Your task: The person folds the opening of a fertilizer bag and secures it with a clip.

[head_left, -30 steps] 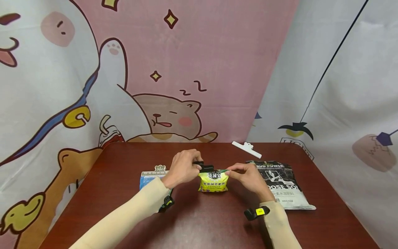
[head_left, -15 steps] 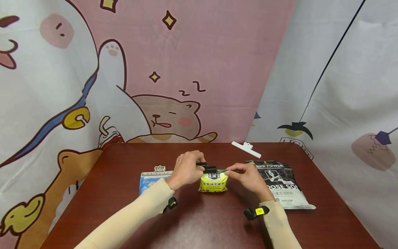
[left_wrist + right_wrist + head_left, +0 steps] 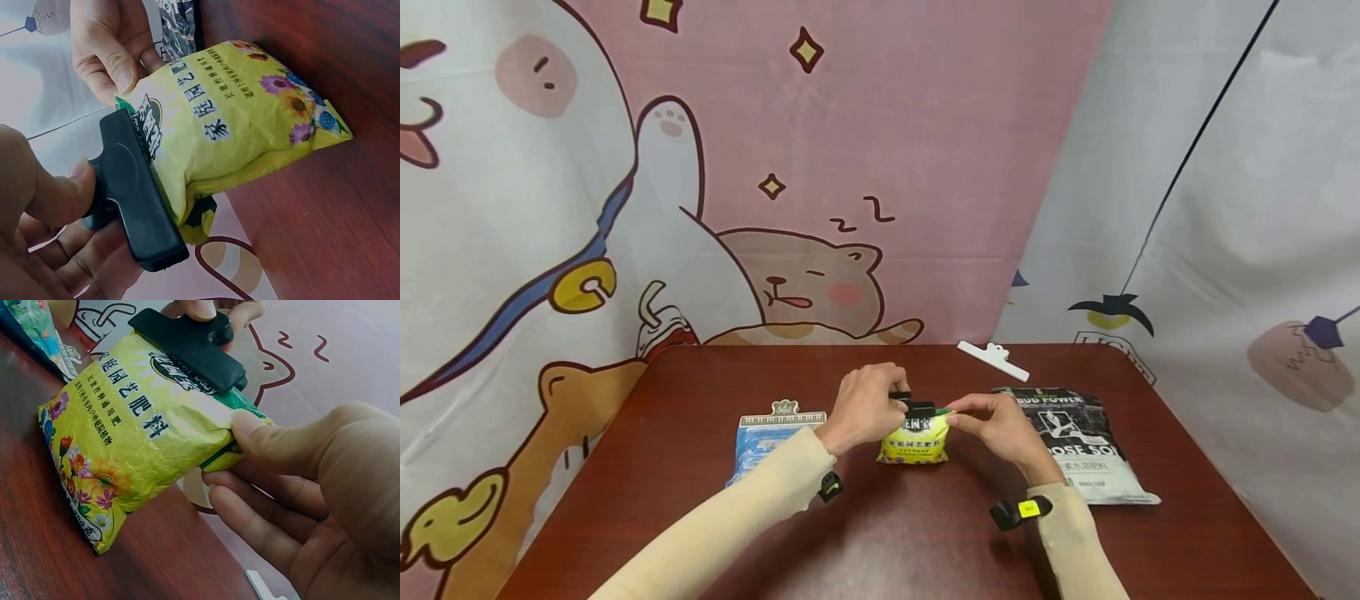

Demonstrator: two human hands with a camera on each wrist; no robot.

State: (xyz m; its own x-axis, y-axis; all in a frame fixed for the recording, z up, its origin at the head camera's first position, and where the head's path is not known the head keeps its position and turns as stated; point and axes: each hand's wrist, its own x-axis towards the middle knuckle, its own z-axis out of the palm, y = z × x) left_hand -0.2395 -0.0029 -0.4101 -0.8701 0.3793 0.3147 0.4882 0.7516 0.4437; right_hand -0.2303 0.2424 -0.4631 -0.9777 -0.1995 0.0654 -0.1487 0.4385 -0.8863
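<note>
A small yellow fertilizer bag (image 3: 913, 443) with flowers printed near its bottom stands at the middle of the table. My left hand (image 3: 868, 406) pinches a black bag clip (image 3: 134, 187) by its grips, thumb on one side and fingers on the other. The clip's long bar lies across the bag's green top edge, as the right wrist view shows. With thumb and fingers, my right hand (image 3: 1000, 425) pinches the bag's top right corner. Part of the bag's top is hidden behind the clip.
To the left lies a blue bag (image 3: 763, 446) with a pale ornate clip (image 3: 784, 412) on its top, partly behind my left forearm. A black-and-white soil bag (image 3: 1078, 446) lies at right. A white clip (image 3: 994, 360) rests near the table's (image 3: 910, 542) far edge.
My left hand has moved to the right with the black clip, along the bag's top edge. More of the blue bag shows now. My right hand stays at the corner.
</note>
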